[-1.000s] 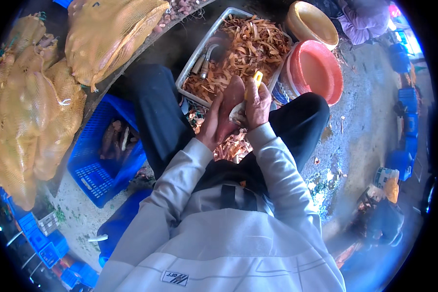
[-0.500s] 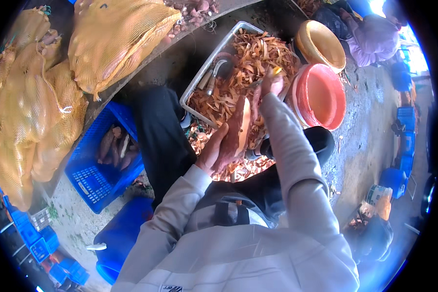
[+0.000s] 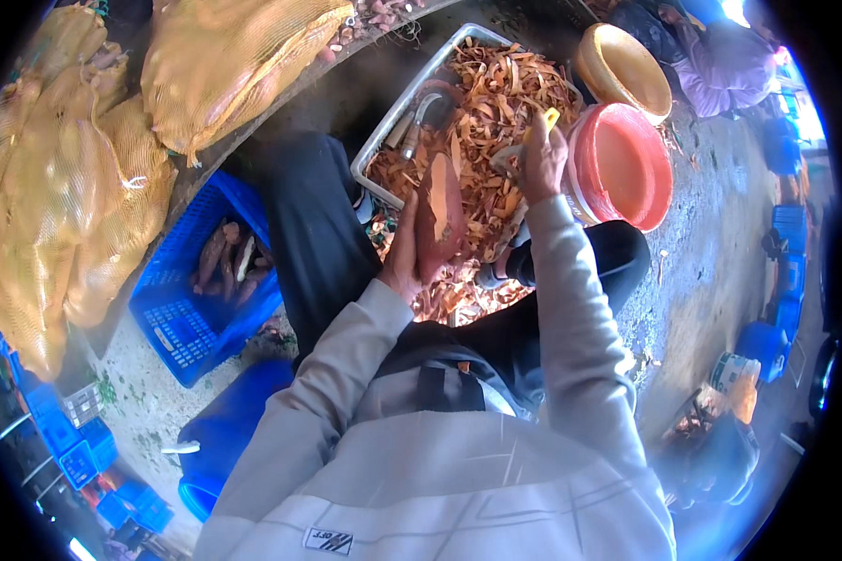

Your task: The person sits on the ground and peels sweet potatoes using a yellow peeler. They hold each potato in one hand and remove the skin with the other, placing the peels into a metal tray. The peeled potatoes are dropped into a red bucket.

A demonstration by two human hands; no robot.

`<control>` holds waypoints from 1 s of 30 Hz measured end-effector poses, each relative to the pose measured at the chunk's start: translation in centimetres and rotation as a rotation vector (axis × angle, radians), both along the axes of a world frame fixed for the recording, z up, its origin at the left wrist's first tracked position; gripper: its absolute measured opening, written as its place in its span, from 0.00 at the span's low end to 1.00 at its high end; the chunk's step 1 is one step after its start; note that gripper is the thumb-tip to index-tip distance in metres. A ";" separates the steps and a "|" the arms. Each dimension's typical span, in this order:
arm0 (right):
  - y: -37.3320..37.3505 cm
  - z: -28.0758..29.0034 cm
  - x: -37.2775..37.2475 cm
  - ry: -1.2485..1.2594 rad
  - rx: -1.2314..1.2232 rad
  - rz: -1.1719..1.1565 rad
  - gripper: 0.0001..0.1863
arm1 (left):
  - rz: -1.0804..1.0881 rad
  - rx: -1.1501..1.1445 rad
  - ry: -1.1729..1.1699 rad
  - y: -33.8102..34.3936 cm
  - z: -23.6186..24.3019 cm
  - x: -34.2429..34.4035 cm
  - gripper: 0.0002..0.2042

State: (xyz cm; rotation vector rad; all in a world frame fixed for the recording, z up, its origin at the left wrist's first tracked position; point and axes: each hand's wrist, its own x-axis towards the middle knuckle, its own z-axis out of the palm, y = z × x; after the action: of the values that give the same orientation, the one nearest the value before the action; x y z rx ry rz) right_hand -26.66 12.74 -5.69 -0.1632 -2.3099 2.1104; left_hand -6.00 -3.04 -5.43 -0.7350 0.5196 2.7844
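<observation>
My left hand is closed around the lower left side of a large, reddish sweet potato. A long bare orange patch runs down its upper face, and skin remains around it. To its right, my right hand grips a peeler with a yellow handle. The peeler's blurred head points toward the sweet potato and is apart from it. Both hands are over a pale tray heaped with orange-brown peelings. A curved blade with a handle lies on the peelings at the tray's left.
A pink-red bucket and a yellowish basin stand right of the tray. At left, a blue crate holds several sweet potatoes, near full yellow mesh sacks. Another person is at the far right.
My left hand has turned the sweet potato more upright and shifted it slightly left, bringing its bare patch up. My right hand has moved a little right, away from it, with the peeler.
</observation>
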 end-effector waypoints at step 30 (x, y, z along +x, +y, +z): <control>-1.7 2.5 -3.2 -0.023 0.140 -0.120 0.22 | 0.041 0.130 -0.019 -0.1 1.4 -0.3 0.28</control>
State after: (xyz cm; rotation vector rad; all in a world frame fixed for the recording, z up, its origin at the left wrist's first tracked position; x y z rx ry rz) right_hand -29.90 11.00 -3.20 -0.3173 -2.3842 1.8943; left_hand -6.30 -3.17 -4.02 -0.7500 0.3195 2.8144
